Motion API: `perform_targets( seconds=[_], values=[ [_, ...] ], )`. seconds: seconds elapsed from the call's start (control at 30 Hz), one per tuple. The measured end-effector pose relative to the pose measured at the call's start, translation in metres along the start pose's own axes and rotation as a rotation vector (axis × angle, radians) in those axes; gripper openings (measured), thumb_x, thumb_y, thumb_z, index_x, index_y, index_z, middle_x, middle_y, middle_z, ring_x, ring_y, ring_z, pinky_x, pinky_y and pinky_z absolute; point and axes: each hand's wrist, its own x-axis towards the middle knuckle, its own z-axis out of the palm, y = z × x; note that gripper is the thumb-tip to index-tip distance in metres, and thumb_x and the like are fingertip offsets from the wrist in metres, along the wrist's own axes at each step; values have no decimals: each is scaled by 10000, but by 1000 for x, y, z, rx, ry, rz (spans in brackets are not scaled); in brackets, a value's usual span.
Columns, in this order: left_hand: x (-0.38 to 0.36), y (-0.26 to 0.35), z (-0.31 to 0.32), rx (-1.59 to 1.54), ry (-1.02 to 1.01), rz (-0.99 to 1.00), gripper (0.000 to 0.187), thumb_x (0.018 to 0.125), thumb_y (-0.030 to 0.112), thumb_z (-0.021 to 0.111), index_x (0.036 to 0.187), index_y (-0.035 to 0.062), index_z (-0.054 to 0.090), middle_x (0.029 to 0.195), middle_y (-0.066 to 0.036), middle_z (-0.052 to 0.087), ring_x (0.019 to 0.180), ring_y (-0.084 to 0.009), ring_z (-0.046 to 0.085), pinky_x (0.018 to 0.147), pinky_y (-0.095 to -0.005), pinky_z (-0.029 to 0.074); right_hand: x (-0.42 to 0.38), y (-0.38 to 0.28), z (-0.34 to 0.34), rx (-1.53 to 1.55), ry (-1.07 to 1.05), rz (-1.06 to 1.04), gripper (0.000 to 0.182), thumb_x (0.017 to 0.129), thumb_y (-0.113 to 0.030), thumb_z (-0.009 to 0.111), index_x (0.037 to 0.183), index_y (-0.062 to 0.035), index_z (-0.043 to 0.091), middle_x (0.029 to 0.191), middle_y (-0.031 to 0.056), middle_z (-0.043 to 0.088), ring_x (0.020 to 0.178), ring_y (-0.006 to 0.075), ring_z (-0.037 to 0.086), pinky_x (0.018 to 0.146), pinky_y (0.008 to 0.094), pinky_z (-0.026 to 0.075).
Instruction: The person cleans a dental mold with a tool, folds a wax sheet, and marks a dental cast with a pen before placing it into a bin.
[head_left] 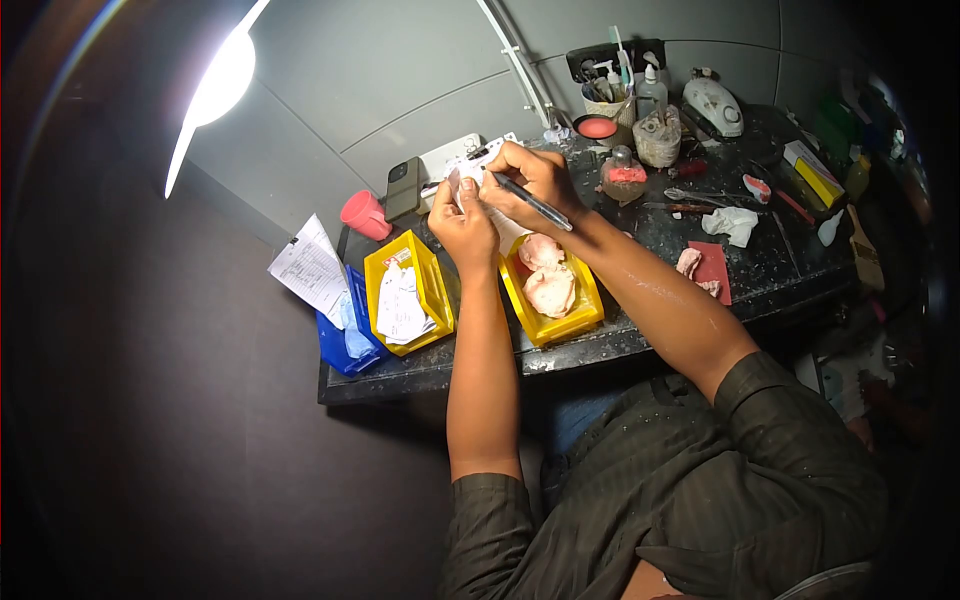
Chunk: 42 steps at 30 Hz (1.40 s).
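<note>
My right hand is closed around a dark pen, its tip pointing up and left toward my left hand. My left hand pinches a small pale piece between thumb and fingers; what it is exactly I cannot make out. Behind both hands lies a white paper on the bench. Just below my hands stands a yellow bin holding pinkish plaster casts. Left of my left forearm, another yellow bin contains paper slips.
A blue bin with papers, a pink cup and a phone are at the left. Along the back and right of the black bench stand bottles, a glass burner, a white device and scattered tools. A bright lamp hangs upper left.
</note>
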Motion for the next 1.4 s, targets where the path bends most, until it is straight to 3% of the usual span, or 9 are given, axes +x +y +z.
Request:
perform_targets(
  seconds=[0.27,0.37,0.43,0.77,0.83,0.93,1.17,1.33,1.4],
  values=[
    [0,-2,0,-19,5,-2,164,970,14,561,1061,-77,662,924,-73,682,846,-122,597,781,-270,484,0,1,1,22,-9,13,222,768,-142,737,775,-42,539,677,95,618,577,200,625,568,322,496],
    [0,-1,1,-21,3,-2,161,972,15,562,1060,-75,662,922,-70,681,845,-120,596,780,-267,482,0,2,1,-1,5,-72,140,800,-71,750,816,-21,621,628,37,599,567,51,552,528,257,464],
    [0,-1,0,-23,3,0,160,973,17,562,1060,-74,662,922,-69,681,844,-119,596,780,-265,481,0,1,1,30,-27,13,218,769,-147,733,779,-41,542,683,95,616,581,215,622,579,327,498],
    [-1,6,3,-33,4,-16,141,980,19,559,1033,-65,658,900,-48,667,813,-102,580,741,-252,468,1,-2,-1,15,-24,22,207,779,-139,728,775,-40,547,684,100,620,593,240,636,577,332,498],
    [-1,6,3,-35,5,-22,139,981,19,557,1029,-65,657,897,-45,665,808,-99,578,737,-250,466,2,0,0,6,3,-72,169,793,-85,749,779,-29,591,618,29,580,556,62,544,522,264,454],
    [-1,5,1,-33,-5,-14,138,983,19,553,1027,-65,654,893,-43,664,799,-100,574,731,-250,465,0,-5,-2,15,52,34,206,770,-129,758,751,-54,567,611,72,609,533,160,617,536,303,487],
    [-1,2,-1,-14,1,-5,149,982,30,563,1044,-72,653,910,-48,664,827,-97,571,767,-245,462,2,8,-23,347,402,110,126,889,-26,671,836,-33,557,732,5,630,642,36,566,594,202,457],
    [-1,4,-2,-36,19,-32,142,977,42,586,1027,-70,658,894,-35,660,813,-88,563,752,-240,454,17,27,-47,-284,476,-227,65,971,-104,621,1013,-57,637,702,23,635,576,169,588,618,268,474],
    [-1,4,-6,15,-2,-24,123,969,45,607,998,-60,664,871,-20,654,787,-80,553,725,-235,442,9,17,-50,67,386,287,75,983,-107,613,973,-35,633,644,34,609,563,170,563,618,308,479]
  ],
)
